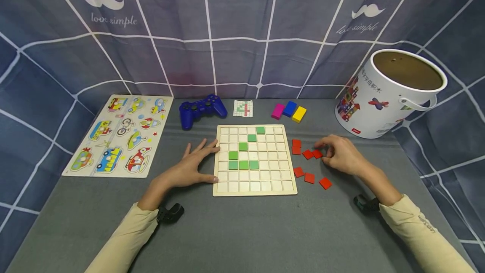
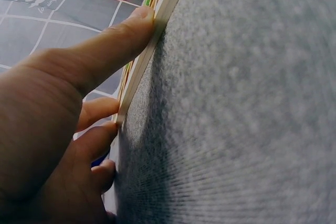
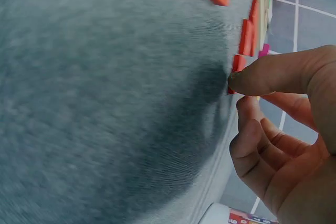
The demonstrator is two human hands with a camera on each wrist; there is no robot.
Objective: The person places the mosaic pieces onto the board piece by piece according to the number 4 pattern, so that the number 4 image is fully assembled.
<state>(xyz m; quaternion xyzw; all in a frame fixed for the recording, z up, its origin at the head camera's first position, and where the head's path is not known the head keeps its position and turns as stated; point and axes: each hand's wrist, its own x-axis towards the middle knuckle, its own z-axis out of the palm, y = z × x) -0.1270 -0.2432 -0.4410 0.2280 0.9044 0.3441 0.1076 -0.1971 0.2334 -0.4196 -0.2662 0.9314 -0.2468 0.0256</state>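
Observation:
A wooden grid board [image 1: 255,186] lies flat in the middle of the table, with several green square tiles [image 1: 243,164] set in its cells. My left hand [image 1: 189,167] is spread along the board's left edge, thumb and fingertips touching it; the left wrist view shows the thumb [image 2: 113,45] against the rim. To the right of the board, my right hand [image 1: 342,153] pinches a red square tile [image 1: 317,153] between thumb and index finger, the tile low at the table surface. Several other red tiles [image 1: 309,178] lie loose between this hand and the board.
Behind the board are a blue game controller [image 1: 202,109], a small pattern card [image 1: 243,108], and magenta, blue and yellow blocks [image 1: 299,114]. A picture puzzle board [image 1: 125,138] lies at the left. A white bucket [image 1: 386,96] stands at the back right, before a curtain.

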